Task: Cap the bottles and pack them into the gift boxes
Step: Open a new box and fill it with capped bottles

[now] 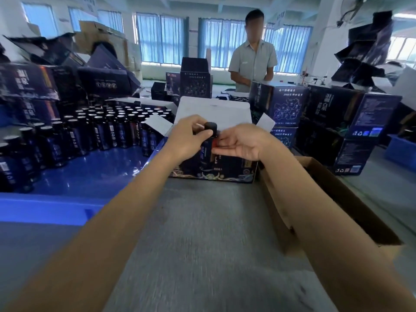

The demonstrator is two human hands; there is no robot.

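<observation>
**Bottle held between both hands, over the open gift box**

Left hand (189, 137): fingers curled round the upper part of a dark bottle (206, 153), thumb laid across just under the black cap (211, 126). The cap sits on top of the bottle, above the thumb. Bottle near upright, its lower half hanging below the hand.

Right hand (244, 143): palm turned up, fingers stretched toward the left hand, tips meeting the bottle's side just under the cap. A bit of red shows at the fingertips. Cannot tell whether these fingers pinch or only steady it; motion blur here.

Directly under and behind both hands: an open gift box (225, 172), dark printed front wall, white lid flap standing up beyond the hands. The bottle's base hangs in front of this box; contact with it cannot be judged.

Left of the left hand, near: rows of upright bottles (101, 129) in a blue tray (67, 183).

Right of the right forearm: an open cardboard box (342, 199). Beyond the right hand: stacked gift boxes (279, 104).

Under both forearms: grey counter (202, 233). Far side of it, past the hands, a person (253, 61) stands.
</observation>
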